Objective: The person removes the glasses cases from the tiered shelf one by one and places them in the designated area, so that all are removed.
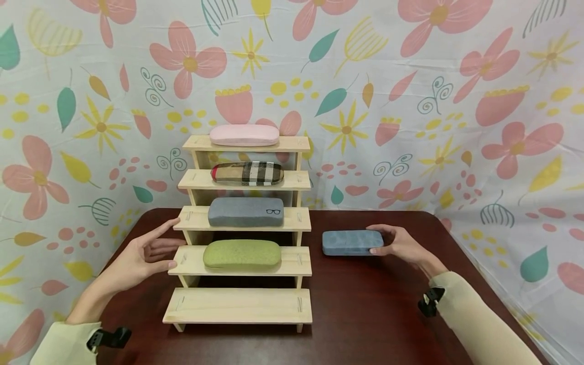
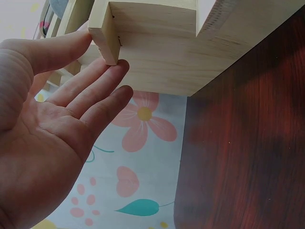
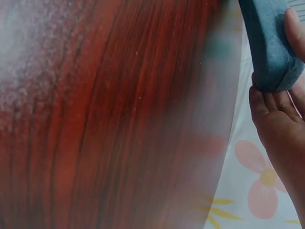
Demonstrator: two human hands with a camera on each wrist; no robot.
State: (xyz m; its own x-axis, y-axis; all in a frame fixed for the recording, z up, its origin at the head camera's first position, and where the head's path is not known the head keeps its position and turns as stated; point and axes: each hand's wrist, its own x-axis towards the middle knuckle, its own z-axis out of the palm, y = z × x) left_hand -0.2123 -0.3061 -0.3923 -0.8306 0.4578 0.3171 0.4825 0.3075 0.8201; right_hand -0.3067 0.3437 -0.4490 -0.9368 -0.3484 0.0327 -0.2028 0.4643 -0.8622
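My right hand (image 1: pixel 403 246) grips the right end of a blue glasses case (image 1: pixel 349 243), thumb in front and fingers behind. In the right wrist view the fingers (image 3: pixel 269 102) reach round the end of that case (image 3: pixel 271 45). Whether it touches the table is unclear. At the left side of a stepped wooden display stand (image 1: pixel 237 305), my left hand (image 1: pixel 134 261) has extended fingers. In the left wrist view its thumb and fingertips touch a plank end (image 2: pixel 106 36). Upper steps hold a green case (image 1: pixel 242 253), a grey-blue case (image 1: pixel 246 212), a plaid case (image 1: pixel 248 173) and a pink case (image 1: pixel 244 135).
The stand is on a dark reddish wooden table (image 1: pixel 378 309). The bottom step is bare pale wood. A flower-printed cloth (image 1: pixel 356 167) hangs behind the table and along both sides. Black camera straps (image 1: pixel 430 301) circle both wrists.
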